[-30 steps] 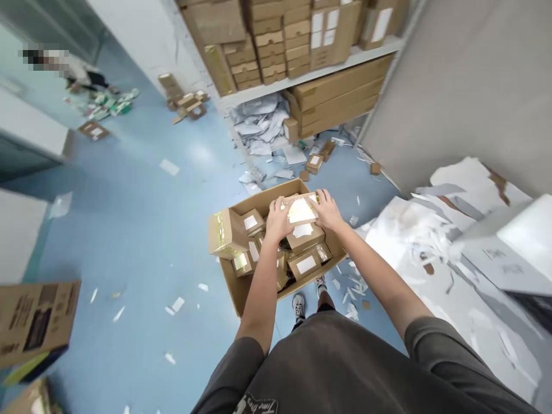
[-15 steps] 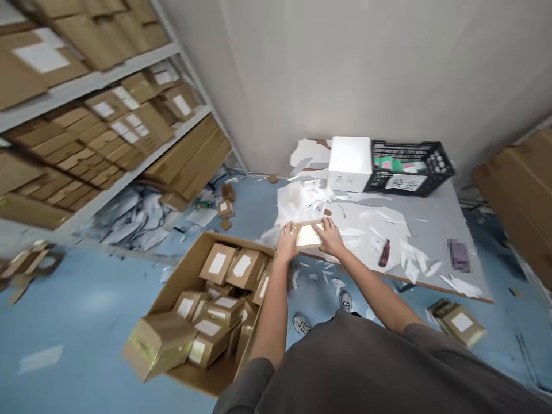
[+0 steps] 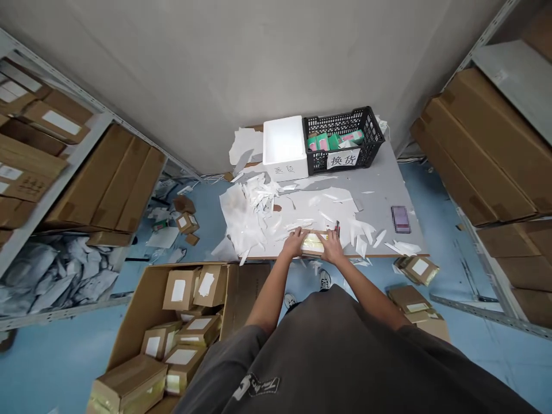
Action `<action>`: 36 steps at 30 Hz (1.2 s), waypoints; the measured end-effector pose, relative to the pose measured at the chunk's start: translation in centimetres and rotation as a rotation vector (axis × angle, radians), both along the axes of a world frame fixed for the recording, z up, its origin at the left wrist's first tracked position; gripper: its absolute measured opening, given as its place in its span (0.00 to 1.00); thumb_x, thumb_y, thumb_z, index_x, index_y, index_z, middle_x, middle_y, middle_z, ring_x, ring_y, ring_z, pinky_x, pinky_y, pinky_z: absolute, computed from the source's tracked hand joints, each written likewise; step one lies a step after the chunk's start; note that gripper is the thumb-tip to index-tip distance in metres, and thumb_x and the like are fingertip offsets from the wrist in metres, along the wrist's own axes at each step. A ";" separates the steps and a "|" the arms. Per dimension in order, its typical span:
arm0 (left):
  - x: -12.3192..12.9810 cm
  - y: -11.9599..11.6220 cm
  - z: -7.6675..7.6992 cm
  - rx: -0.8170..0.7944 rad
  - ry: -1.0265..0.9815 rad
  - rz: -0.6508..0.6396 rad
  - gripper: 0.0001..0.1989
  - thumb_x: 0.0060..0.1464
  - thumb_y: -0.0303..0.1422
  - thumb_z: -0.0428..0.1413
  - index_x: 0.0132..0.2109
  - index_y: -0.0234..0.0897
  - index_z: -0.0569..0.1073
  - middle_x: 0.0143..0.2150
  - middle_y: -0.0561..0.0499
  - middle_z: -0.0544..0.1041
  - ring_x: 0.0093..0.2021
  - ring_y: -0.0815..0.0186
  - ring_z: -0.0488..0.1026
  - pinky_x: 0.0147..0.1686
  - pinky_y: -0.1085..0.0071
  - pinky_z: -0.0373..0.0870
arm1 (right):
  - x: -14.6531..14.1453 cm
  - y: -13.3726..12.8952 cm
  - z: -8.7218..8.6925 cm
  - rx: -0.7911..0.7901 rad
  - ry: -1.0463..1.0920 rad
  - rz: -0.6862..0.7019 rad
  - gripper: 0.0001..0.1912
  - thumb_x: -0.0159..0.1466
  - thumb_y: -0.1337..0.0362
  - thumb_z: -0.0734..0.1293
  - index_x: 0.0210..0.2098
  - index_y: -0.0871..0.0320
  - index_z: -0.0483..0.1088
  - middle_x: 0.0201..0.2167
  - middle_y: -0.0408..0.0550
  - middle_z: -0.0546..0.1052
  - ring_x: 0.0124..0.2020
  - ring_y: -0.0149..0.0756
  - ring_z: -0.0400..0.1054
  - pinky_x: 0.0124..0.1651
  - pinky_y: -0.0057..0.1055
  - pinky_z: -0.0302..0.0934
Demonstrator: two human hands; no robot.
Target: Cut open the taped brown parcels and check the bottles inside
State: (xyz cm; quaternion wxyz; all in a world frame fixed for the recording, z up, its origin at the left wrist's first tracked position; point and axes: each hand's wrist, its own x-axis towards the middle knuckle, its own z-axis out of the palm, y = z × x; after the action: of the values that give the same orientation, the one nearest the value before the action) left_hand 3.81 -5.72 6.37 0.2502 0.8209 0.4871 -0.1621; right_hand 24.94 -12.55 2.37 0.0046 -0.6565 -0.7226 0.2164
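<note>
Between my two hands is a small cardboard box (image 3: 313,242) with shiny clear tape and a pale label on its upper side, at the front edge of the table (image 3: 383,187). My left hand (image 3: 294,244) grips its left end, and my right hand (image 3: 332,247) grips its right end with the fingers around it. Just beyond my right hand lies a dark red object (image 3: 337,227), mostly hidden by the hand. Torn white paper scraps (image 3: 259,198) are strewn over the tabletop around the box.
A white foam box (image 3: 285,167) and a black crate (image 3: 375,141) with green-pink packets stand at the table's back. A phone-like object (image 3: 401,219) lies to the right. A large carton (image 3: 129,322) of taped boxes stands at lower left. Loaded shelves (image 3: 86,144) flank both sides.
My view has turned right, bringing the right-hand shelf into sight. Both hands still hold the cardboard box, now at the table's front edge, closer to the dark red object.
</note>
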 end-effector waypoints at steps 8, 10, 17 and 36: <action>-2.0 -1.9 -3.6 -0.024 0.062 0.197 0.63 0.49 0.29 0.72 0.82 0.57 0.46 0.82 0.37 0.47 0.73 0.40 0.63 0.61 0.54 0.75 | -0.9 3.4 -3.5 -0.055 0.035 0.240 0.61 0.53 0.69 0.82 0.81 0.50 0.56 0.78 0.69 0.53 0.78 0.67 0.45 0.74 0.58 0.47; -2.6 -0.4 -3.8 -0.019 0.054 0.228 0.61 0.51 0.29 0.71 0.82 0.57 0.46 0.83 0.38 0.46 0.73 0.41 0.63 0.61 0.55 0.75 | -1.5 5.5 -3.8 -0.044 0.028 0.254 0.61 0.54 0.67 0.82 0.81 0.50 0.55 0.78 0.69 0.53 0.78 0.67 0.44 0.74 0.60 0.46; -6.4 8.8 -4.7 0.004 0.017 0.313 0.62 0.49 0.31 0.73 0.82 0.58 0.48 0.83 0.39 0.45 0.72 0.42 0.64 0.60 0.53 0.75 | -5.3 16.3 -3.6 -0.072 0.030 0.293 0.64 0.51 0.65 0.85 0.81 0.49 0.55 0.80 0.68 0.49 0.79 0.66 0.43 0.75 0.59 0.45; -12.8 27.1 -5.3 0.047 -0.163 0.281 0.57 0.50 0.26 0.71 0.81 0.55 0.56 0.83 0.41 0.46 0.69 0.41 0.66 0.60 0.53 0.76 | -11.4 33.2 -1.4 -0.042 -0.095 0.201 0.61 0.53 0.64 0.84 0.80 0.52 0.57 0.78 0.70 0.49 0.78 0.66 0.43 0.73 0.57 0.47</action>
State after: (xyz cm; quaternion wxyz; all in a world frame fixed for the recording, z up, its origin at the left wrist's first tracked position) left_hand -9.02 21.40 1.02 0.2899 0.7606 0.5790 -0.0469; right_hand 13.55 20.63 0.95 -0.0654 -0.5903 -0.7794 0.1995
